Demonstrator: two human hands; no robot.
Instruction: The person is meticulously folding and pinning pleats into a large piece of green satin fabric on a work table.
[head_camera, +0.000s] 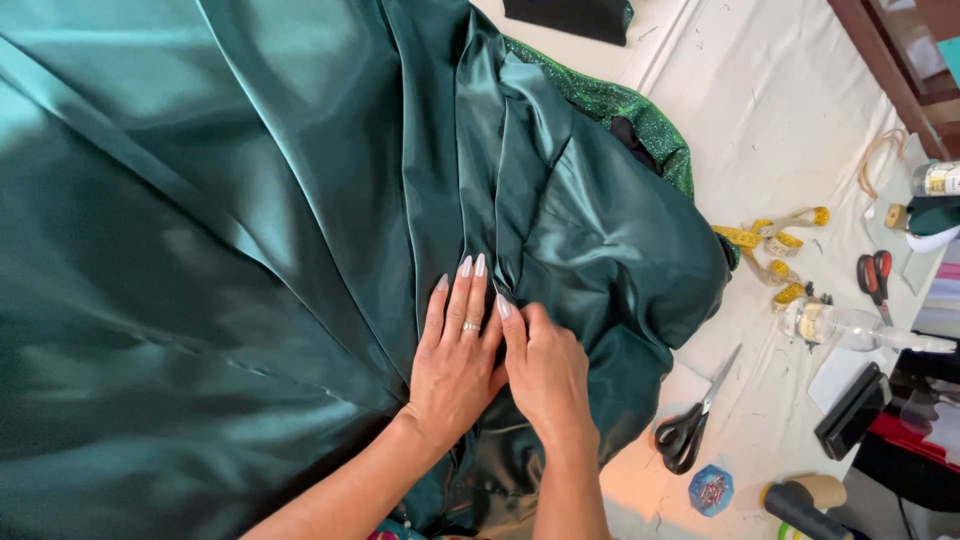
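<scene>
Green satin fabric (250, 250) covers the whole left and centre. Bare table cloth (780, 110) upper right is open. Right edge crowded: black scissors (690, 425), measuring tape (770, 240), clear bottle (850, 328), red scissors (875, 278), pin box (711, 490).

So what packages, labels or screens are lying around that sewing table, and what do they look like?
Clear plastic bottle: lying on its side right of the green fabric, yellowish label.
Jar: far right edge, clear, pale label with yellow.
Dark phone-like slab: right of the black scissors, flat and black; whether it is a screen is unclear.
Small blue box: bottom right, faceted, clear lid.
</scene>
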